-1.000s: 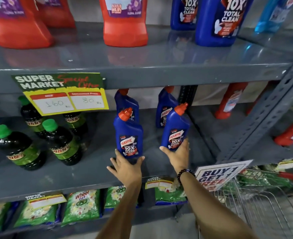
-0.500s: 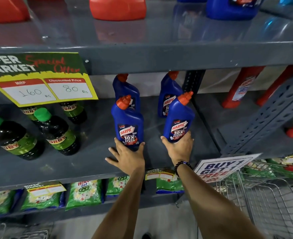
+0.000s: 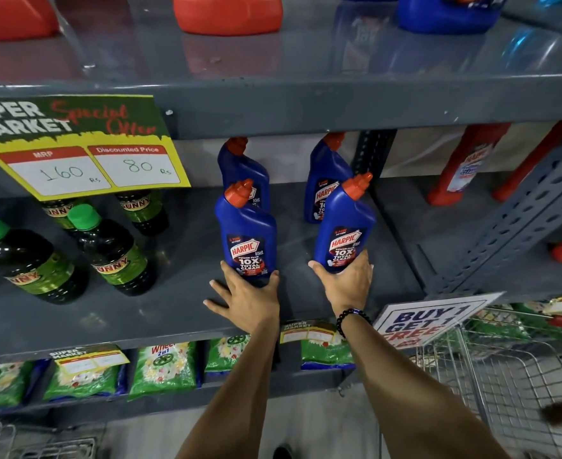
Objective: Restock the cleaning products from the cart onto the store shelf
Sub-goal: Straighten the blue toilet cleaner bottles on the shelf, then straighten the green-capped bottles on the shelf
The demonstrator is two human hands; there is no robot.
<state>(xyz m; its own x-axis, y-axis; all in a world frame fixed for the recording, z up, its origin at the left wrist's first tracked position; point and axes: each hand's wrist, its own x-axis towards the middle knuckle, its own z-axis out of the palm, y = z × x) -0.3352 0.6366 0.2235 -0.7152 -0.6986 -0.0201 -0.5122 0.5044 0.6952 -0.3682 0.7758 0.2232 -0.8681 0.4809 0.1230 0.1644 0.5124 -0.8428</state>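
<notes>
Behind the price sign (image 3: 81, 145): dark bottle (image 3: 142, 207) tops hidden. Above it, red jugs (image 3: 228, 13) cropped by the frame edge.

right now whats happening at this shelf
A person is stocking blue Harpic toilet cleaner on the middle shelf. The left hand holds the base of one upright bottle, and the right hand grips another, tilted to the right. Two more Harpic bottles stand behind them. The wire cart waits at lower right.
</notes>
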